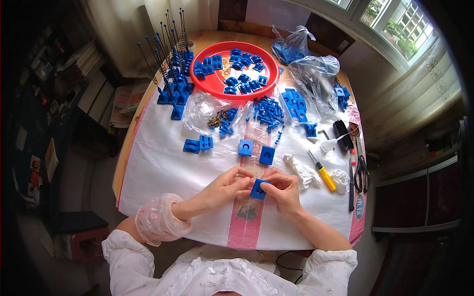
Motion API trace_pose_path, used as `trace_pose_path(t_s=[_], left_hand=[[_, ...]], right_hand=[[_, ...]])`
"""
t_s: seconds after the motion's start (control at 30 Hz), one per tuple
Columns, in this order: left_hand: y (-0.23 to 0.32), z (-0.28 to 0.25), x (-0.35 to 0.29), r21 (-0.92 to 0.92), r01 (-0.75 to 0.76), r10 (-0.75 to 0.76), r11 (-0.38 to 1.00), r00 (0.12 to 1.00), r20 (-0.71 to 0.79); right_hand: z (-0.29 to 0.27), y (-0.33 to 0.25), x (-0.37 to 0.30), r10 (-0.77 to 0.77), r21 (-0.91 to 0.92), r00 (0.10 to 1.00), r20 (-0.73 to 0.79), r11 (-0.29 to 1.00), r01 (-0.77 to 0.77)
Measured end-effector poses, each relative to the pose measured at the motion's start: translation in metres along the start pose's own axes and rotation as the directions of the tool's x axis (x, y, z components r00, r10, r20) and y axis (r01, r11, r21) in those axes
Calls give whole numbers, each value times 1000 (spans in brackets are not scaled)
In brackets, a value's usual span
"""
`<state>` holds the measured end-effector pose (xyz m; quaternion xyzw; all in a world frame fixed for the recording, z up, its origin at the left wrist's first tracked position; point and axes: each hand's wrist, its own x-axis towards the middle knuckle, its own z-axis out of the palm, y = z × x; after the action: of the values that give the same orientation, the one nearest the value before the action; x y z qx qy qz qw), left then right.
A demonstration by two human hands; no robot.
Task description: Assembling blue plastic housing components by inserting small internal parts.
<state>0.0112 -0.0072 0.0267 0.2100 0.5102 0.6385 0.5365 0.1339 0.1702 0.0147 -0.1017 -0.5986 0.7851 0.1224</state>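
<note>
My right hand (283, 190) pinches a small blue square plastic block with a round recess (256, 191) between thumb and fingers, just above the table. Beside the block's left edge is my left hand (228, 186), its fingers bent and slightly apart; nothing shows between them. Just beyond my hands lie two more blue square blocks, one lighter (245, 147) and one darker (266, 155). To their left sit a pair of grooved blue pieces (198, 143). Blue plastic pins (268, 112) and brass-coloured screws (217, 120) are heaped farther back on clear plastic.
A red round tray (197, 88) carries several blue parts. Blue bases with upright springy wires (170, 81) stand at the back left. On the right lie a yellow-handled screwdriver (326, 178), a white glue bottle (328, 145), black scissors (363, 175) and crumpled white material (302, 170).
</note>
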Motion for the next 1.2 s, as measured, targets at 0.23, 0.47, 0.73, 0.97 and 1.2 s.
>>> trace_pose_path(t_s=[0.23,0.47,0.73,0.97,1.2], left_hand=[[2,10,5,-63,27,-19,998,993,119],[-3,11,7,-72,-34,45,997,986,157],[0,8,3,-90,32,-19,995,991,135],[-2,9,5,-106,18,-1,994,987,161],[3,4,5,-97,12,2,995,990,142]], right_hand=[[2,0,0,2,-29,1000,-31,1000,-2],[2,4,2,-45,-55,999,-18,997,44],[4,3,2,-39,-72,999,-13,997,38],[5,3,3,-32,-85,999,-12,996,31],[7,-4,-1,-57,-44,994,-90,998,54]])
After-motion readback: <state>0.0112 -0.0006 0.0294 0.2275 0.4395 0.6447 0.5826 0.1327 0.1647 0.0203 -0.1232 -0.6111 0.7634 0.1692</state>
